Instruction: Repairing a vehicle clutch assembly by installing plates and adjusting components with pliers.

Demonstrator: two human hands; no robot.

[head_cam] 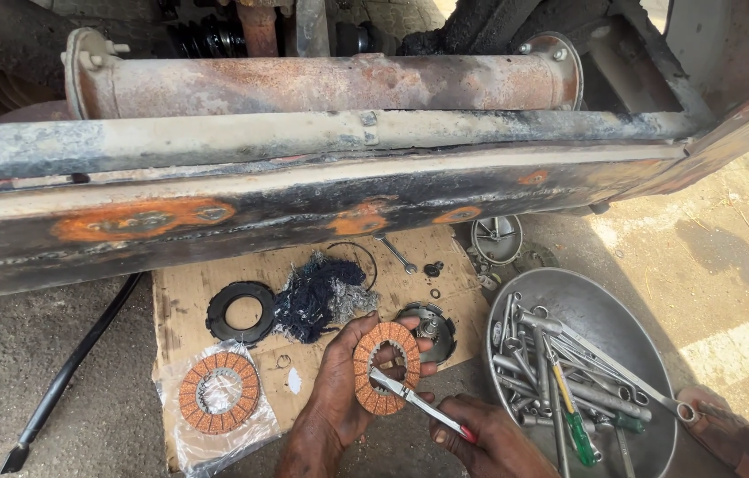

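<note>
My left hand holds an orange ring-shaped friction disc upright over the cardboard. My right hand grips red-handled pliers, whose jaws touch the disc's inner edge. A second orange friction disc lies in a clear plastic bag at the lower left. A black ring lies beside a dark blue rag. A round metal clutch part sits just behind the held disc.
A sheet of cardboard covers the concrete ground. A rusty vehicle body panel and exhaust pipe overhang the back. A metal bowl at right holds several spanners and a green-handled screwdriver. A black bar lies at left.
</note>
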